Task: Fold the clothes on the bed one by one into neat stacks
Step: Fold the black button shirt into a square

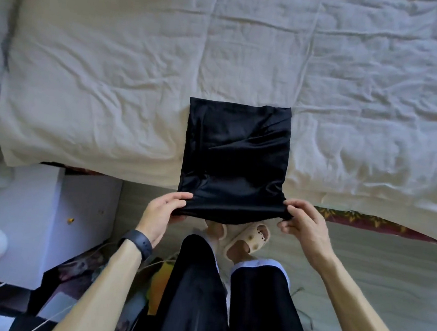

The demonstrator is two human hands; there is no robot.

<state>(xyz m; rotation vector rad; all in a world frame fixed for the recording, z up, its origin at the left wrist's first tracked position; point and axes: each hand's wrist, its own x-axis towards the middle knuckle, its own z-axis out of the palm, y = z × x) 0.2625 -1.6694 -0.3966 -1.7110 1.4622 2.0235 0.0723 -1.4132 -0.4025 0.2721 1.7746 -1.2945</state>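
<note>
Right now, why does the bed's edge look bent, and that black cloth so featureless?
Head view: the wide-angle lens bows the bed edge and stretches the forearms; light is soft, no hard shadows; the black garment is so dark only faint sheen shows creases; left hand and right hand at its corners look sharp.

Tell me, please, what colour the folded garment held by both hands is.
The shiny folded garment is plain black; the head view shows it best.

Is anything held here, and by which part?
Yes: the left hand and right hand pinch the black garment at its two near corners.
</note>
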